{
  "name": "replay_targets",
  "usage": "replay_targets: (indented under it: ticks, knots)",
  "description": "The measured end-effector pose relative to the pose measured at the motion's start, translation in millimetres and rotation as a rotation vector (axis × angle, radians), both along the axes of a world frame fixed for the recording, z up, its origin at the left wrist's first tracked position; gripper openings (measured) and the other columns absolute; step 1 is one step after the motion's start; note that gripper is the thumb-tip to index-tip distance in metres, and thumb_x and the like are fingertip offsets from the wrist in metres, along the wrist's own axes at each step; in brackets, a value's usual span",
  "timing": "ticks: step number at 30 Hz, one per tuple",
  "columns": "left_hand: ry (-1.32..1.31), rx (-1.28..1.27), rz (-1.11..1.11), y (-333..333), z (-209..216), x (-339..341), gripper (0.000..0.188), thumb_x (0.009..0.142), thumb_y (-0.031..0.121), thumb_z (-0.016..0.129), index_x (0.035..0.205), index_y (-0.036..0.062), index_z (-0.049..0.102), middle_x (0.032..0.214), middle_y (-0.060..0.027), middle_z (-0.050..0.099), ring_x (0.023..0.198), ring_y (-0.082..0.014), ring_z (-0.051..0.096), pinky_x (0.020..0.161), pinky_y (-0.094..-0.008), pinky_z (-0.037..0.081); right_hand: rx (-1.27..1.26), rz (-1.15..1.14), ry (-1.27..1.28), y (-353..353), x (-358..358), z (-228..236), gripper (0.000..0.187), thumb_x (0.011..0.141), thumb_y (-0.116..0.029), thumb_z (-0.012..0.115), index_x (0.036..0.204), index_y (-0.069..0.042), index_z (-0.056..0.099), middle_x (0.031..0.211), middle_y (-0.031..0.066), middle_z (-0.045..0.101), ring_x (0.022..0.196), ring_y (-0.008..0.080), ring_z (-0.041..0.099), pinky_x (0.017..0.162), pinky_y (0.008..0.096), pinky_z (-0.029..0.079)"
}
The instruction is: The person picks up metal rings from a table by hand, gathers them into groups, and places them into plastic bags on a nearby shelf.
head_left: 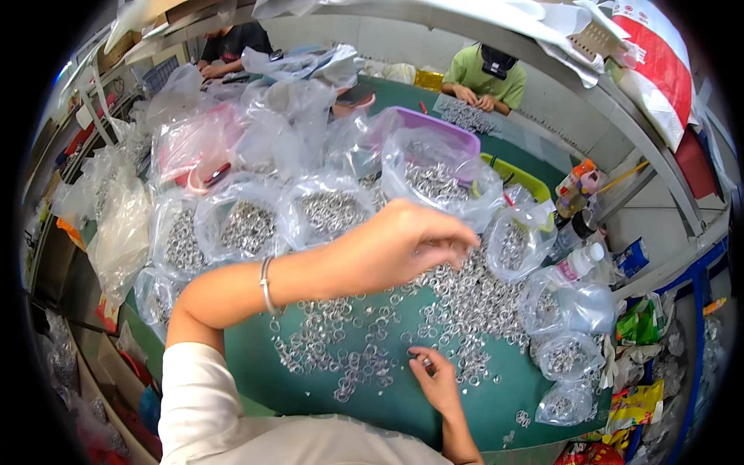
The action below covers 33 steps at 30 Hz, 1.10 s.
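My left hand [434,240] reaches across the table above the right-hand pile of silver rings [492,306], below an open plastic bag of rings [434,182]. Its fingers bend downward and are blurred, so I cannot tell whether they hold anything. Close to the table's near side, my right hand [435,376] has its thumb and fingers drawn together. Something small and dark shows at its fingertips, too small to name. Left of this hand lies a looser spread of silver rings [341,345] on the green tabletop [267,387].
Open clear bags of metal pieces [248,225] line the far side and right edge. Beyond them stand a purple bin [446,136] and a green basket [519,178]. Bottles [581,260] stand at right, under a metal frame [651,155]. Two people [488,77] sit across.
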<state>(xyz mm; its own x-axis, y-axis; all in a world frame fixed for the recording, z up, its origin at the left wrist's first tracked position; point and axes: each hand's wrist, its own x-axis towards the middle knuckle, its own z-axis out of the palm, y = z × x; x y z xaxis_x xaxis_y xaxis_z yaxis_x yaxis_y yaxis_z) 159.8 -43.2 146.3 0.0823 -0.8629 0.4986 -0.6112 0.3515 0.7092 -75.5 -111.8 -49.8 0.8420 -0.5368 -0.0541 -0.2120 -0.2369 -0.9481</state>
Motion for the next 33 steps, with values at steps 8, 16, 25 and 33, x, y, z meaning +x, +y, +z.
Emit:
replay_targets:
  ticks: [8,16,25,33]
  knots:
    - [-0.412,-0.153,0.566,-97,-5,108,0.040,0.080,0.003,0.061,0.119,-0.0015,0.052,0.110,-0.0231,0.059,0.099,-0.0396,0.057,0.086,-0.0394,0.047,0.041,0.030,0.026,1,7,-4,0.020,0.082,-0.006,0.064,0.103,-0.005,0.063,0.068,-0.0009,0.049,0.057,0.0049,0.044,0.050,0.0210,0.036]
    - [-0.266,-0.078,0.318,-7,-42,21,0.028,0.081,0.003,0.062,0.110,0.0020,0.060,0.107,-0.0113,0.064,0.101,-0.0253,0.061,0.089,-0.0329,0.046,0.381,-0.128,-0.011,-9,-16,3,0.018,0.094,-0.008,0.046,0.102,0.000,0.060,0.066,-0.0018,0.049,0.057,0.0041,0.042,0.052,0.0192,0.034]
    - [-0.271,0.588,0.092,97,-185,-103,0.045,0.080,0.015,0.065,0.122,0.0057,0.052,0.134,-0.0128,0.042,0.126,-0.0326,0.038,0.103,-0.0480,0.032,-0.082,-0.071,0.228,12,-63,6,0.011,0.090,-0.006,0.051,0.096,0.001,0.059,0.059,0.0029,0.050,0.051,0.0090,0.044,0.049,0.0236,0.037]
    - [-0.496,0.626,0.230,122,-209,-128,0.045,0.078,0.021,0.067,0.119,0.0067,0.054,0.139,-0.0105,0.037,0.131,-0.0348,0.030,0.103,-0.0608,0.023,-0.251,-0.116,0.210,22,-82,-3,0.007,0.080,0.003,0.060,0.086,0.003,0.056,0.082,0.0147,0.059,0.064,0.0333,0.056,0.058,0.0366,0.044]
